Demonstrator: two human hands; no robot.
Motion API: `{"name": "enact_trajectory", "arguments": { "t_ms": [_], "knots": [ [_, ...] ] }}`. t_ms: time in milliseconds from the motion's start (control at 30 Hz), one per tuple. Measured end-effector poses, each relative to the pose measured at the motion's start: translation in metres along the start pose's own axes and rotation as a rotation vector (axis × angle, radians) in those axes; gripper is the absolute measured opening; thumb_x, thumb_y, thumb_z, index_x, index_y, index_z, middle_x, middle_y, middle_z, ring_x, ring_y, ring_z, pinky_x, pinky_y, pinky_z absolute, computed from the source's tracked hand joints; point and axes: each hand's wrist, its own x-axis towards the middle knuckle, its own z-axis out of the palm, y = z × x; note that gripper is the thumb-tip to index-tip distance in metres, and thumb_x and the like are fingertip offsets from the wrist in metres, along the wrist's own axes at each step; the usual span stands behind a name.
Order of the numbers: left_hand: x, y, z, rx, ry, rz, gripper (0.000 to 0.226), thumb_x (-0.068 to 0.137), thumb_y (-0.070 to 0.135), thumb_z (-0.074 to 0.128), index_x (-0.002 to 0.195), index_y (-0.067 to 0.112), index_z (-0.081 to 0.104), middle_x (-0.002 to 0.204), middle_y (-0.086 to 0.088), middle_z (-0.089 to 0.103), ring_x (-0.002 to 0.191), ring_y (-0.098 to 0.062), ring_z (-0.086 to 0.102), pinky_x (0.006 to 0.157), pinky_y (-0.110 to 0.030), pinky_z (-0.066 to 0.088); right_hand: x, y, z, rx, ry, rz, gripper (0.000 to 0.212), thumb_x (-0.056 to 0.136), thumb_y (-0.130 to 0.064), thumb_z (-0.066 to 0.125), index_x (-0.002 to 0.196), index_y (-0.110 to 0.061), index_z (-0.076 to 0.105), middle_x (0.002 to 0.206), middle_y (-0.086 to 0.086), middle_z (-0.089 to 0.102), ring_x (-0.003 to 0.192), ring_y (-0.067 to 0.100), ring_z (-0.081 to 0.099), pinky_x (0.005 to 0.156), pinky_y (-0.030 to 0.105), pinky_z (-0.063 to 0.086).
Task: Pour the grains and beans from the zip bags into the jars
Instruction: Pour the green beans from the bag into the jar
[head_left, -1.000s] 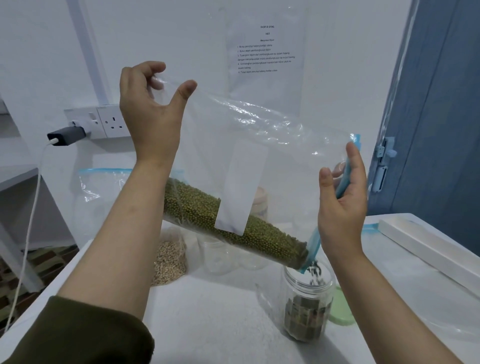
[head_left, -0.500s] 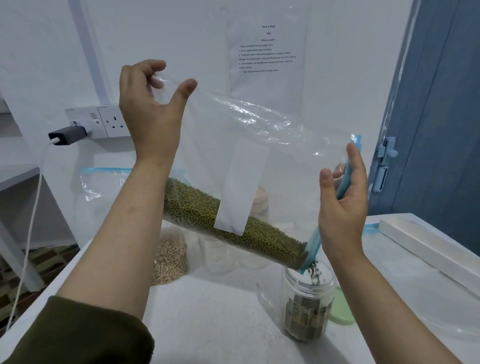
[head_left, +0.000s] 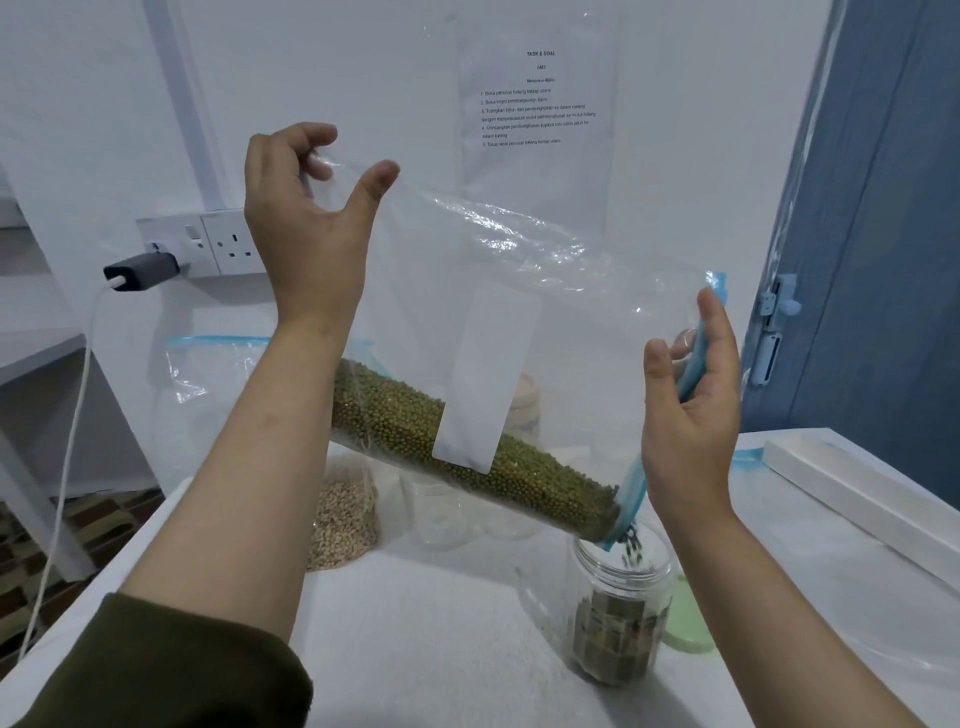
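Glossy clear plastic bag (head_left: 519, 270); jar (head_left: 618, 618) seemingly plastic.

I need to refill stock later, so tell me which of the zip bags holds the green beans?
The zip bag held up in both hands, tilted over the open jar. The other zip bag, standing on the table behind, holds pale beige grains.

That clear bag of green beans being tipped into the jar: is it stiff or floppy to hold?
Probably floppy: the zip bag wrinkles and sags between the left hand and right hand. Its weight likely sits low, where the green beans pool along the bottom edge. The film looks glossy, so perhaps slippery.
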Motion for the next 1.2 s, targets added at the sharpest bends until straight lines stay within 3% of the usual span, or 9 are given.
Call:
{"name": "enact_trajectory", "arguments": {
  "t_ms": [533,833,1000,1200],
  "knots": [
    [-0.0012,0.0024,0.0005,0.005,0.003,0.006,0.048,0.079,0.044,0.079,0.107,0.009,0.061,0.095,0.015,0.047,0.08,0.008,0.048,0.081,-0.01,0.038,0.0009,0.0033,-0.0006,0.004,0.001,-0.016,0.05,0.101,-0.031,0.057,0.148,-0.034,0.04,0.114,-0.003,0.051,0.104,0.01,0.052,0.103,0.047,0.05],
    [-0.0021,0.0004,0.001,-0.002,0.004,0.004,0.051,0.079,0.044,0.08,0.107,0.005,0.063,0.093,0.013,0.047,0.08,0.008,0.047,0.081,-0.009,0.038,0.0012,0.004,-0.0012,0.034,-0.003,-0.017,0.05,0.1,-0.03,0.057,0.147,-0.033,0.04,0.107,-0.009,0.05,0.1,0.005,0.052,0.101,0.035,0.049],
    [-0.002,0.001,0.0015,0.004,0.001,0.009,0.051,0.079,0.044,0.08,0.108,0.005,0.063,0.092,0.013,0.046,0.08,0.009,0.047,0.08,-0.007,0.037,0.0004,0.0024,-0.0006,0.032,0.004,-0.008,0.048,0.1,-0.03,0.057,0.145,-0.037,0.041,0.116,-0.005,0.051,0.11,0.008,0.053,0.108,0.046,0.046],
    [-0.0015,0.0016,0.0013,-0.004,0.004,0.007,0.052,0.079,0.045,0.079,0.108,0.006,0.063,0.092,0.015,0.045,0.08,0.007,0.047,0.08,-0.009,0.038,0.0004,0.0023,-0.0011,0.03,0.008,-0.01,0.048,0.1,-0.03,0.058,0.145,-0.037,0.041,0.116,-0.005,0.051,0.108,0.008,0.053,0.107,0.044,0.048]
  ]
}}
